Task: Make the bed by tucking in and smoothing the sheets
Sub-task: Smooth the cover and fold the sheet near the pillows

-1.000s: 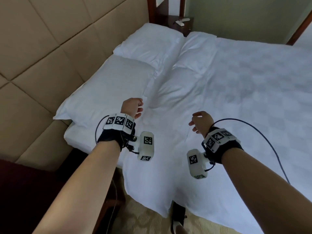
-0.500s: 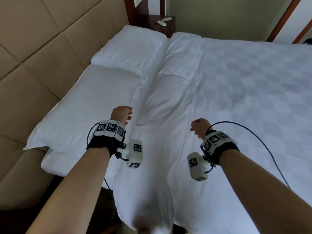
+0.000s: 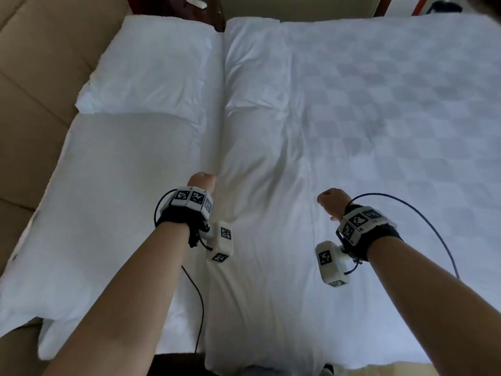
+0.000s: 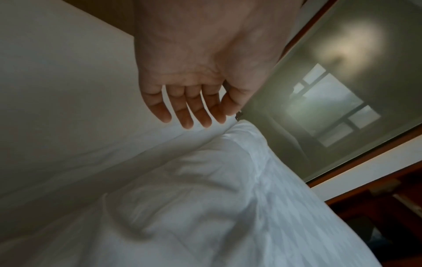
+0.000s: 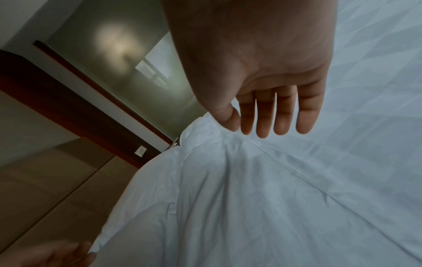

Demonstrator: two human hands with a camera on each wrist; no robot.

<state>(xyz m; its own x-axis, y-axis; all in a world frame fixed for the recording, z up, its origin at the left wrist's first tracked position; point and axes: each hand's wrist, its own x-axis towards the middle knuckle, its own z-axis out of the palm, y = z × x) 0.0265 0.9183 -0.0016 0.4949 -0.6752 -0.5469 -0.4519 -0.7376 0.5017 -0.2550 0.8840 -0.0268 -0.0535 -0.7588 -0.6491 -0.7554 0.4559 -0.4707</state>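
Our left hand (image 3: 202,181) and right hand (image 3: 332,200) hover over the white sheets (image 3: 271,185), fingers loose and holding nothing. The sheets cover the bed from 12 to 6 o'clock; two pillows (image 3: 122,164) lie toward 10 o'clock.

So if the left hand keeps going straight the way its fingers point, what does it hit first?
Most likely the duvet, at its folded edge beside the pillow. The left hand hangs open just above it, though the gap is hard to judge.

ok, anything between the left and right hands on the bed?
Head view: only rumpled white duvet lies between the left hand and right hand; no other object there.
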